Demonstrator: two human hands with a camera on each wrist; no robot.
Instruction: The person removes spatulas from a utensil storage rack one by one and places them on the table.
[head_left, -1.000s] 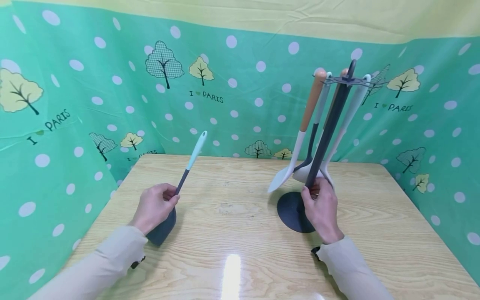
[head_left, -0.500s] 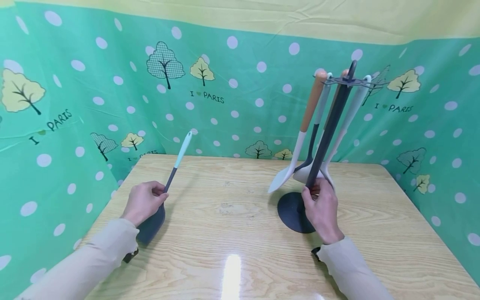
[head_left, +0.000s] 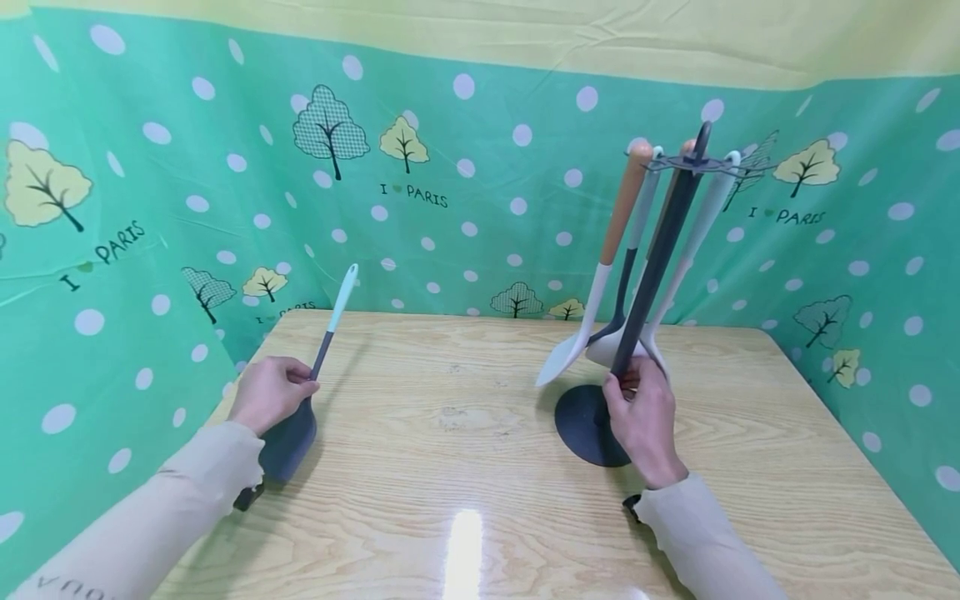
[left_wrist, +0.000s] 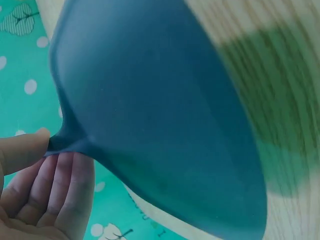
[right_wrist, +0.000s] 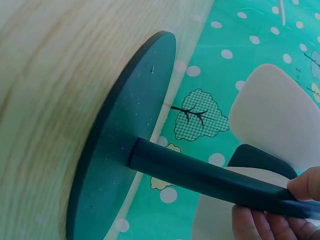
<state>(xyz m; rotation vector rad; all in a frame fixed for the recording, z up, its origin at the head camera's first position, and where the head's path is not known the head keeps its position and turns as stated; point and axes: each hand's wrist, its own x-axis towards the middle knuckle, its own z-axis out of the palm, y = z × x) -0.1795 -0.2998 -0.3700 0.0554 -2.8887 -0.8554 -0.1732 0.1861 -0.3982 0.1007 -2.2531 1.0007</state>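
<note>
At the left of the table, my left hand [head_left: 272,393] pinches a dark spatula [head_left: 288,442] by its neck, just above the broad blade. The light-blue handle [head_left: 343,296] points up and away. Close up in the left wrist view, the blade [left_wrist: 150,110] fills the middle, with thumb and fingers at its neck. My right hand [head_left: 647,417] grips the lower part of the black pole [head_left: 656,267] of a utensil stand. Its round base [head_left: 585,421] rests on the table. Several utensils hang from the top rack, among them a white turner with an orange-brown handle [head_left: 624,204].
A light wood-grain table [head_left: 450,467] lies under both hands, with a bright reflection near its front edge. Behind and at both sides hangs a green dotted cloth [head_left: 465,208] printed with trees.
My left hand has moved to the left with the spatula, whose handle has swung left too. The right hand and the stand have stayed in place.
</note>
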